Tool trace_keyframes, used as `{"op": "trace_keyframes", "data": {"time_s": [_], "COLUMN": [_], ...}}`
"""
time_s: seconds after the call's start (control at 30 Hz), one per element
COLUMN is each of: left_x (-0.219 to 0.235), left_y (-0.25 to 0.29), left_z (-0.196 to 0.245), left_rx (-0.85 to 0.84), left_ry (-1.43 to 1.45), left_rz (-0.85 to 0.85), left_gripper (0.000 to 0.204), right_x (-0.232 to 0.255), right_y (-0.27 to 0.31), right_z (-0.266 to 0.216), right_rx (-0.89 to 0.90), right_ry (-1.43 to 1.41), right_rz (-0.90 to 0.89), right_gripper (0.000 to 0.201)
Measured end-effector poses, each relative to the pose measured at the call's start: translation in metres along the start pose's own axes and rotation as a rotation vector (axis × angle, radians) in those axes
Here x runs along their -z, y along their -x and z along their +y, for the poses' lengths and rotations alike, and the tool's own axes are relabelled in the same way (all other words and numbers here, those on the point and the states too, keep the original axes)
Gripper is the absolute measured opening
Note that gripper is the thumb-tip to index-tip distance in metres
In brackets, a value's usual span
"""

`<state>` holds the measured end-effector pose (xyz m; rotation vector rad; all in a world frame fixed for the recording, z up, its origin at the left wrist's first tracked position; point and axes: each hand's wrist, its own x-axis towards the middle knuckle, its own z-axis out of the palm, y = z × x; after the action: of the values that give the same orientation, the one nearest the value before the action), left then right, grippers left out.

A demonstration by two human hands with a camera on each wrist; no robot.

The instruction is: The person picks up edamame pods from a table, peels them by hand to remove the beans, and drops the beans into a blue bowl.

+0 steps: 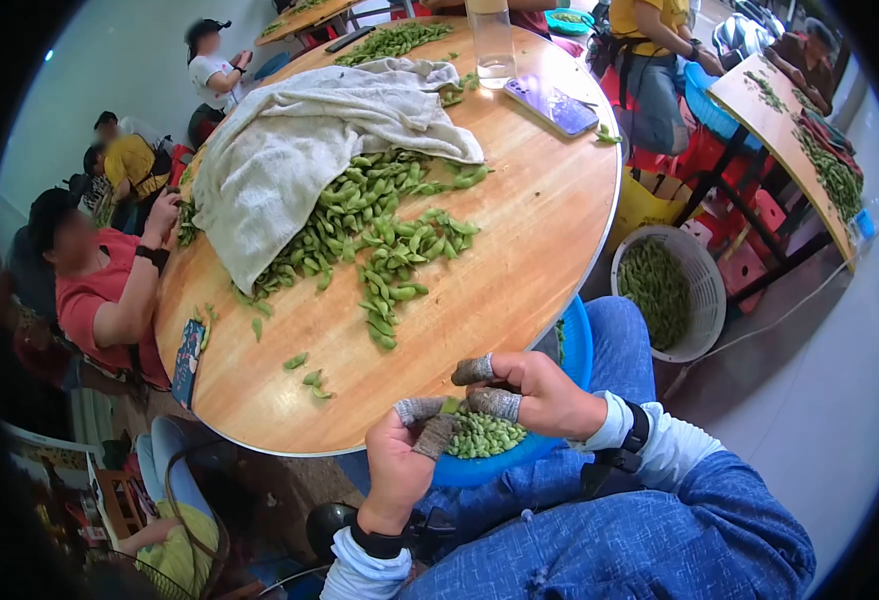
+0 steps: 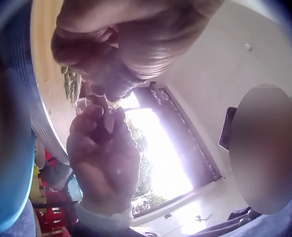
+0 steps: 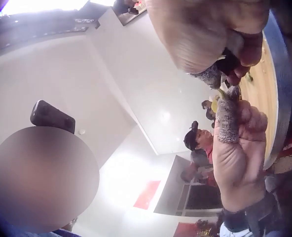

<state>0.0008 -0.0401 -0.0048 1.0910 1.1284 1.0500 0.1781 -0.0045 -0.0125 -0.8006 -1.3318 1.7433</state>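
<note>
Over a blue basin (image 1: 572,350), my two hands meet at one small green soybean pod (image 1: 450,405). My left hand (image 1: 400,470) pinches it between thumb and forefinger, both wrapped in grey cloth. My right hand (image 1: 552,400) grips at the pod's other side with its wrapped thumb; its wrapped forefinger stands out above. In the right wrist view a sliver of the pod (image 3: 221,92) shows between the fingertips. Shelled green beans (image 1: 485,437) lie in the basin just below the hands. Both wrist views show the hands nearly fingertip to fingertip.
A round wooden table (image 1: 520,220) bears a heap of pods (image 1: 360,195) partly under a grey towel (image 1: 300,140). A phone (image 1: 552,105), a bottle (image 1: 491,45) and a patterned case (image 1: 189,364) lie near its edge. A white basket (image 1: 708,290) of pods stands right. Other people sit around.
</note>
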Motion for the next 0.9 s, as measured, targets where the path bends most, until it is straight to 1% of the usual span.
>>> {"op": "trace_keyframes", "data": {"time_s": [0.03,0.13,0.23,0.33,0.43,0.53,0.63,0.73,0.83,0.9], "left_x": [-0.001,-0.005,-0.006,-0.006,-0.007,-0.009,-0.011,-0.01,-0.012,-0.018], "left_y": [0.0,-0.001,0.0,0.001,0.002,0.003,0.005,0.005,0.004,0.006], "left_z": [-0.001,-0.002,-0.001,-0.001,-0.001,0.001,0.0,-0.002,-0.004,-0.004], "left_rx": [-0.004,-0.014,-0.007,0.007,0.024,0.051,0.062,0.073,0.058,-0.186], "left_ry": [0.016,0.004,-0.016,-0.074,-0.061,0.004,0.055,0.09,-0.047,-0.467], "left_rz": [0.027,0.034,0.027,0.032,0.019,0.0,-0.001,-0.027,-0.014,0.042], "left_gripper": [0.016,0.014,0.012,0.012,0.012,0.012,0.013,0.012,0.017,0.02], "right_x": [0.002,0.003,-0.002,-0.002,-0.002,-0.002,-0.003,-0.003,-0.002,0.0], "right_y": [0.001,0.003,0.003,0.003,0.002,0.002,0.002,0.003,0.005,0.006], "right_z": [0.001,0.001,0.0,0.005,0.005,0.008,0.011,0.011,0.005,0.005], "right_rx": [-0.019,-0.063,-0.035,-0.042,-0.028,-0.047,-0.012,-0.023,-0.024,-0.032], "right_ry": [-0.023,-0.036,-0.067,-0.035,0.013,0.011,-0.007,-0.065,-0.09,-0.08], "right_rz": [-0.012,-0.102,-0.036,-0.028,-0.011,-0.007,0.002,-0.003,-0.001,0.0], "right_gripper": [0.024,0.022,0.013,0.012,0.011,0.01,0.01,0.01,0.01,0.011]}}
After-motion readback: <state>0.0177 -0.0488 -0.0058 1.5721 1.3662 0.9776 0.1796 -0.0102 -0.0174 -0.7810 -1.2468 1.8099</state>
